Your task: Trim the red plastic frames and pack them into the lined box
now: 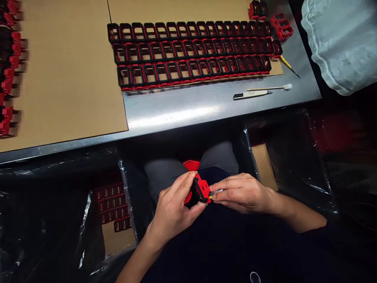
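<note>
My left hand [173, 206] grips a red and black plastic frame part [201, 189] over my lap, below the table edge. My right hand [241, 193] pinches a small thin tool [216, 192] whose tip touches the right side of that part. Three long rows of the same red and black frames [191, 53] stand on a cardboard sheet at the back of the steel table [182, 108], out of reach of both hands.
A craft knife [251, 94], a cotton swab [272, 88] and a yellow-handled tool [288, 65] lie on the table at right. More frames line the far left edge [8, 70]. Plastic-lined boxes flank my knees; the left one [113, 204] holds frames.
</note>
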Motion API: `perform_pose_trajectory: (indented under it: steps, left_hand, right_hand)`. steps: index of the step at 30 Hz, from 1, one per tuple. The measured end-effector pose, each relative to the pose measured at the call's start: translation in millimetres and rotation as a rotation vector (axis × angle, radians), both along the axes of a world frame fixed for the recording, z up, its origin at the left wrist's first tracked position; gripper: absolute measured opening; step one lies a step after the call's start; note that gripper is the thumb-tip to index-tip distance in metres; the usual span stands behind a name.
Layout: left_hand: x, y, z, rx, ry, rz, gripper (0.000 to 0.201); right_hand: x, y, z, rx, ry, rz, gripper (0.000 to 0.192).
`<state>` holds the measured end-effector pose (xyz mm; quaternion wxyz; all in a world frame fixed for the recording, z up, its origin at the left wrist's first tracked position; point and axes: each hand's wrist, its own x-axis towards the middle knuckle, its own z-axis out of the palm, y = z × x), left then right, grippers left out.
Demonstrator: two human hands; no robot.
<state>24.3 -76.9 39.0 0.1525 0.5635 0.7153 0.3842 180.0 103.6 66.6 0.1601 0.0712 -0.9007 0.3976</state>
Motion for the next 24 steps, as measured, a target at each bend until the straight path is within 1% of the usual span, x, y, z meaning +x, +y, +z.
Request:
perform_pose_trajectory:
  steps: [4, 7, 9, 10, 12, 13, 15, 16, 18, 20, 22, 24]
  left_hand:
    - [3, 1, -1.3, 0.025, -0.046, 0.038, 0.068]
    - [4, 1, -4.1, 0.047, -0.074, 0.061, 0.07]
    - [6, -1, -6.7, 0.058, -0.123, 0.106, 0.068]
    - [7, -2, -8.0, 0.067, -0.163, 0.137, 0.067]
    - [10, -5, -10.5, 0.105, -0.291, 0.197, 0.067]
    - [11, -7, -11.3, 0.134, -0.368, 0.215, 0.067]
    - [13, -10, -11.8, 0.213, -0.507, 0.222, 0.066]
    - [14, -11, -11.4, 0.25, -0.55, 0.219, 0.066]
    - [15, -13, -9.8, 0.304, -0.579, 0.22, 0.065]
    - [16, -13, -8.4, 0.326, -0.589, 0.23, 0.063]
    - [17, -14, -8.5, 0.334, -0.597, 0.242, 0.061]
    - [17, -15, -10.2, 0.33, -0.596, 0.252, 0.061]
  right_hand:
    - [-1, -1, -2.5, -0.004, 0.054, 0.006, 0.01]
    - [-3, -4, 0.4, -0.006, 0.079, -0.002, 0.01]
    - [-7, -4, 2.3, -0.036, 0.085, -0.072, 0.01]
    - [-11, -1, 1.9, -0.059, 0.092, -0.141, 0.01]
    - [-26, 13, -3.4, -0.106, 0.098, -0.34, 0.007]
    - [-37, 24, -8.6, -0.119, 0.098, -0.452, 0.005]
    - [-66, 54, -23.2, -0.101, 0.081, -0.658, 0.009]
    - [-82, 71, -31.5, -0.07, 0.054, -0.719, 0.013]
    - [-112, 103, -46.6, 0.04, -0.03, -0.785, 0.019]
    - [-134, 125, -55.1, 0.147, -0.107, -0.796, 0.018]
    - [-143, 130, -53.9, 0.2, -0.099, -0.787, 0.018]
    - [-137, 116, -43.8, 0.168, -0.025, -0.793, 0.021]
